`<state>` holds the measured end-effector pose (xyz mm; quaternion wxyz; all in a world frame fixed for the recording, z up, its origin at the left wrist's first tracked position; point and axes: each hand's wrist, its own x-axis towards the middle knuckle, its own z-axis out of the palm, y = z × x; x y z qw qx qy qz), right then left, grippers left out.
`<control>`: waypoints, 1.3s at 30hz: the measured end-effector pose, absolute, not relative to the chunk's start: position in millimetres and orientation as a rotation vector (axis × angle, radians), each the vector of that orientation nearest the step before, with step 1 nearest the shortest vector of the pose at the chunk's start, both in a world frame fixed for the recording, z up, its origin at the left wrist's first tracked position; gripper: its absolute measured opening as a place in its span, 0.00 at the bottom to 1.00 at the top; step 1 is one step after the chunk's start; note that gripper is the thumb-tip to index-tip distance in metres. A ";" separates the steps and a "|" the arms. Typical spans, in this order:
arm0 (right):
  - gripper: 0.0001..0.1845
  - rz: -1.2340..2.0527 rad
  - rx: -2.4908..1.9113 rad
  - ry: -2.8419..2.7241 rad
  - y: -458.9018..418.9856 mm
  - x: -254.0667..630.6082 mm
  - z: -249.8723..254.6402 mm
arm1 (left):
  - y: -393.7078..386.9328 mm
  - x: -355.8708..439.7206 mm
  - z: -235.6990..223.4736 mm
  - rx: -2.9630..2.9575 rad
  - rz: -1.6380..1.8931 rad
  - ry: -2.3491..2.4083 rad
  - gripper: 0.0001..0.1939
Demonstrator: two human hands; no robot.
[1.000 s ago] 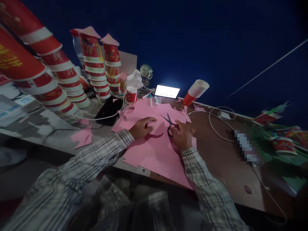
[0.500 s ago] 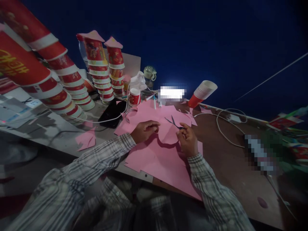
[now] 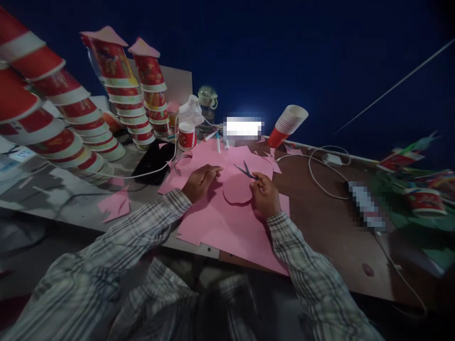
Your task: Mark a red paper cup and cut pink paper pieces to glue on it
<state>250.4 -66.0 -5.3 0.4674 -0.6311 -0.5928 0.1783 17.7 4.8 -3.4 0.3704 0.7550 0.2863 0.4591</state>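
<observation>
A rounded piece of pink paper [image 3: 237, 192] lies just above larger pink sheets [image 3: 227, 227], its curved lower edge casting a shadow. At its left edge is my left hand [image 3: 201, 182], fingertips drawn together and seemingly pinching the paper; the exact contact is hard to make out. My right hand [image 3: 266, 193] is closed around the handles of a pair of scissors [image 3: 246, 171]. The scissor blades stand apart and point up and to the left, over the paper. The right fingers are close to the piece's right edge.
Tall red-and-white paper cup towers [image 3: 122, 102] stand at left, beside a black phone [image 3: 153, 162]. Markers [image 3: 218, 142] and a paper cup [image 3: 187, 136] sit behind the sheets. Stacked cups [image 3: 288, 125] lean at the back. A white cable [image 3: 322, 187] loops over the table's right side.
The view has turned slightly, so everything sits further left and a bit higher. My left hand has drawn slightly away from the scissors. The scissors stay in my right hand, blades apart.
</observation>
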 end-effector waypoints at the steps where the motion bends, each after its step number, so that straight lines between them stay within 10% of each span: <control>1: 0.18 0.434 -1.546 -1.460 -65.8 250.7 -5.9 | 5.9 18.2 -4.5 1.963 1.180 0.754 0.21; 21: 0.18 0.431 -1.577 -1.515 -66.7 249.3 -7.1 | 5.9 22.3 -8.0 1.987 1.164 0.785 0.18; 25: 0.18 0.436 -1.592 -1.505 -66.8 248.6 -6.3 | 6.0 22.5 -4.3 1.990 1.339 0.864 0.05; 39: 0.19 0.440 -1.604 -1.464 -65.9 252.3 -8.4 | 2.5 21.4 3.2 1.883 1.256 0.948 0.16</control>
